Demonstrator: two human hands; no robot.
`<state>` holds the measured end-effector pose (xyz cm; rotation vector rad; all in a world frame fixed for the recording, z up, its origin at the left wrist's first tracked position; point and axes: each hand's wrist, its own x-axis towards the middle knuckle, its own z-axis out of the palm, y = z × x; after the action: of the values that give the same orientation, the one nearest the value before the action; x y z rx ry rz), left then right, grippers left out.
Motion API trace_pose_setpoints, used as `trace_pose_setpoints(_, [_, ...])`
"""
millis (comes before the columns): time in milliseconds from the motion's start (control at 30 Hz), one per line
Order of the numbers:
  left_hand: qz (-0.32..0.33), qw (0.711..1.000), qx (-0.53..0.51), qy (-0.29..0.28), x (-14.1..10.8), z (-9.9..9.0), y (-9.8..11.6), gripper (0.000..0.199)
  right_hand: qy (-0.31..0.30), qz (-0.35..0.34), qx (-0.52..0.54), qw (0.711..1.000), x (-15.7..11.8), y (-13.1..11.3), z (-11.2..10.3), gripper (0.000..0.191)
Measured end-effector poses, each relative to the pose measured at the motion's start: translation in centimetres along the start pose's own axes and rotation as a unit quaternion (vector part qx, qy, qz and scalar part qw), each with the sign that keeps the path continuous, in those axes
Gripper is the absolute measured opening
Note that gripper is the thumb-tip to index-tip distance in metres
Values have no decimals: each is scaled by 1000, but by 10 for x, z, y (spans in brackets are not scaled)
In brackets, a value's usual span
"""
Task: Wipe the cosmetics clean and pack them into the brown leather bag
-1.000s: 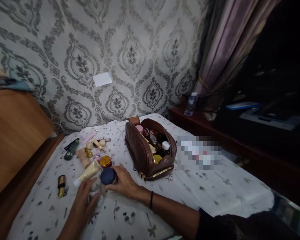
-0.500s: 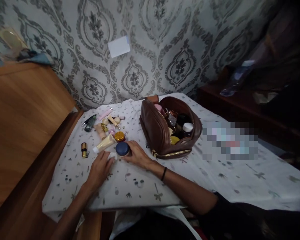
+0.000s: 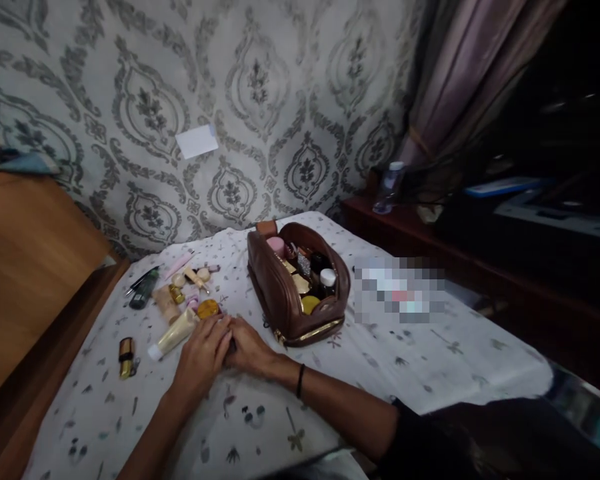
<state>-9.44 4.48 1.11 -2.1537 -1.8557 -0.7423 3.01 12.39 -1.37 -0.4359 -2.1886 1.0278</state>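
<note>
My left hand (image 3: 203,351) is laid over the top of a blue-lidded jar, its fingers together and curled down. My right hand (image 3: 249,348) wraps the jar's right side, and the two hands touch. Between them the jar is almost wholly hidden, with only a dark bit showing. Just beyond my fingers sits a round amber-lidded jar (image 3: 208,309). A cream tube (image 3: 176,333) with a white cap lies beside my left hand. To the right of my hands stands an unzipped brown toiletry bag (image 3: 265,290) full of cosmetics.
Further left lie a gold-and-black lipstick (image 3: 125,358), a beige tube (image 3: 165,305), a dark green tube (image 3: 143,291) and several small cosmetics. A pixelated item (image 3: 400,290) is right of the bag. A plastic bottle (image 3: 390,187) stands on dark furniture behind.
My left hand has moved from the cloth onto the jar's lid, covering it. The right hand still holds the jar. The view has swung to the right.
</note>
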Motion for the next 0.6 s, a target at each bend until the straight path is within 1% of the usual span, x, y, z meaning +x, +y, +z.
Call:
trace_pose_setpoints(133, [-54,998,-9,1,5,0,-5,36,1,43,-58,997,-2,6,4,30])
trace_pose_setpoints(233, [-95,995,-23,14,4,2,-9,38,4,54,-73,996,-2,8,6,40])
trace_pose_setpoints(333, [-119,992,-33,29,-2,5,-13,42,7,51,-77,996,-3,9,7,52])
trace_pose_setpoints(400, [-133,990,-34,31,-8,6,-14,48,9,48,-82,995,-3,10,8,55])
trace_pose_setpoints(500, [-160,987,-6,13,-14,4,-12,56,9,38,-82,996,-3,10,6,53])
trace_pose_setpoints(600, [-203,978,34,-22,-15,-3,-3,58,-3,41,-78,996,-3,6,2,47])
